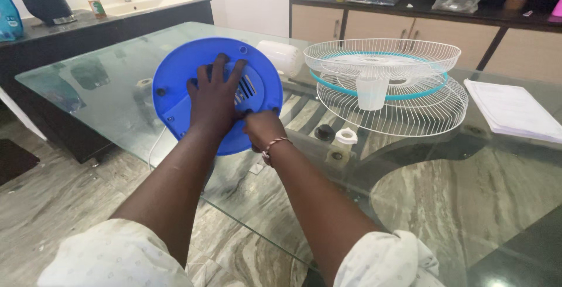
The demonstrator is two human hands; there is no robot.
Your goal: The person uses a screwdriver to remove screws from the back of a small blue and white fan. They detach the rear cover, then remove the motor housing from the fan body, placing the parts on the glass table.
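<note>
A round blue fan base (193, 70) stands tilted on its edge on the glass table (445, 205), its underside facing me. My left hand (215, 97) lies spread flat across the middle of that base, steadying it. My right hand (261, 130) is closed at the base's lower right edge, fingers curled around something small that I cannot make out. A white motor housing (283, 56) sits just behind the base. To the right lie two white wire fan guards (391, 82) with a teal rim and a clear blade hub (372, 91) stacked among them.
A black knob (324, 132) and a white ring nut (346, 136) lie on the glass near my right hand. A stack of white papers (512, 108) rests at the right. A dark counter with a sink (140, 5) is at the far left, and a cabinet (410, 23) stands behind.
</note>
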